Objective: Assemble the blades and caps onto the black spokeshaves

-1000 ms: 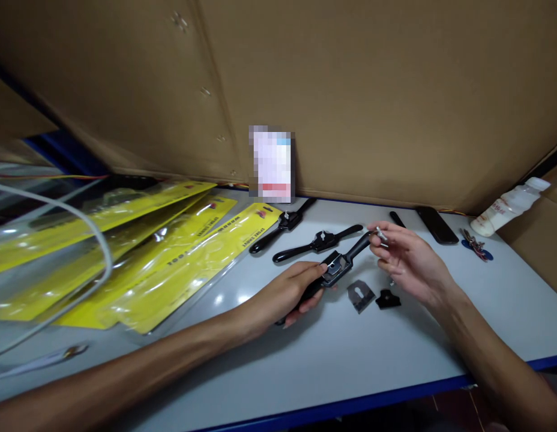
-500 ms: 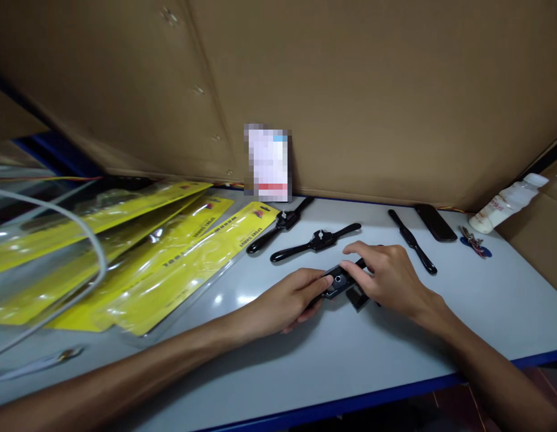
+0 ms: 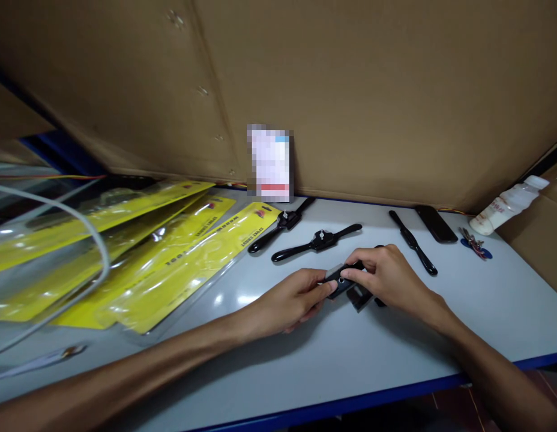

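My left hand (image 3: pixel 293 299) grips the near handle of a black spokeshave (image 3: pixel 338 281) that lies on the grey table (image 3: pixel 350 360). My right hand (image 3: pixel 387 277) covers the tool's far side, its fingers pinched on the middle of the body. A small grey blade plate (image 3: pixel 358 297) lies partly hidden under my right hand. Two more black spokeshaves (image 3: pixel 315 242) (image 3: pixel 281 224) rest further back on the table. Whether my right hand still holds the small screw is hidden.
Yellow blister packs (image 3: pixel 170 258) fan out at left under a white cable (image 3: pixel 80 240). A slim black tool (image 3: pixel 412 242), a dark phone (image 3: pixel 435 224), keys (image 3: pixel 474 242) and a white bottle (image 3: pixel 508 207) lie at the back right. Cardboard walls (image 3: pixel 350 90) close the back.
My right hand came down from holding a small screw in the air onto the middle of the spokeshave. The slim black tool behind it is now uncovered.
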A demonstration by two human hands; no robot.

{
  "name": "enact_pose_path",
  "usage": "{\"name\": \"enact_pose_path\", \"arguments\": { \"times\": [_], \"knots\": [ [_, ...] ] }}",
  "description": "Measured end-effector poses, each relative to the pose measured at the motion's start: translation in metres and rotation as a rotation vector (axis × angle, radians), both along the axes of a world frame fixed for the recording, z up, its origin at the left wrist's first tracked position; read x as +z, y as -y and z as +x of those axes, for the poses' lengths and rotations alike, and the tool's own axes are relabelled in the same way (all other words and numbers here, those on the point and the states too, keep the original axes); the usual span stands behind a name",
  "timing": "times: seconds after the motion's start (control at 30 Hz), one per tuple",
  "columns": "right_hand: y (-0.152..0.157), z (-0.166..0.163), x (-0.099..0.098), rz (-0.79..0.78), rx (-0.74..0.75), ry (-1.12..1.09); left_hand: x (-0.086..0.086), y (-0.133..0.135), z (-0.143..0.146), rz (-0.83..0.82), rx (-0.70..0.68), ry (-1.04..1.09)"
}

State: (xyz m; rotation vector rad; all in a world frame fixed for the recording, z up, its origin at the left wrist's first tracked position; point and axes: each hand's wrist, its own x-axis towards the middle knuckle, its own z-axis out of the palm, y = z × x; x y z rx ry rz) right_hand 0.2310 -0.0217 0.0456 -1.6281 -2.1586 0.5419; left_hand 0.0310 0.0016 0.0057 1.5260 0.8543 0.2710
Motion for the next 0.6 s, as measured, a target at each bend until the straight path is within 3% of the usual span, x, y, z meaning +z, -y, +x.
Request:
{"name": "enact_pose_path", "arguments": {
  "times": [0.27, 0.43, 0.53, 0.6],
  "knots": [
    [-0.008, 0.001, -0.017, 0.002, -0.149, -0.386, -0.001, -0.001, -0.001, -0.023, 0.033, 0.02],
    [-0.008, 0.008, -0.004, 0.003, -0.151, -0.628, 0.0, -0.001, 0.0, -0.066, 0.103, 0.033],
    [-0.008, 0.016, 0.007, -0.111, -0.064, -0.609, 0.001, -0.001, 0.001, -0.085, 0.18, 0.08],
    [-0.011, 0.022, 0.007, -0.187, -0.036, -0.48, 0.001, -0.001, 0.001, -0.092, 0.249, 0.129]
  ]
}}
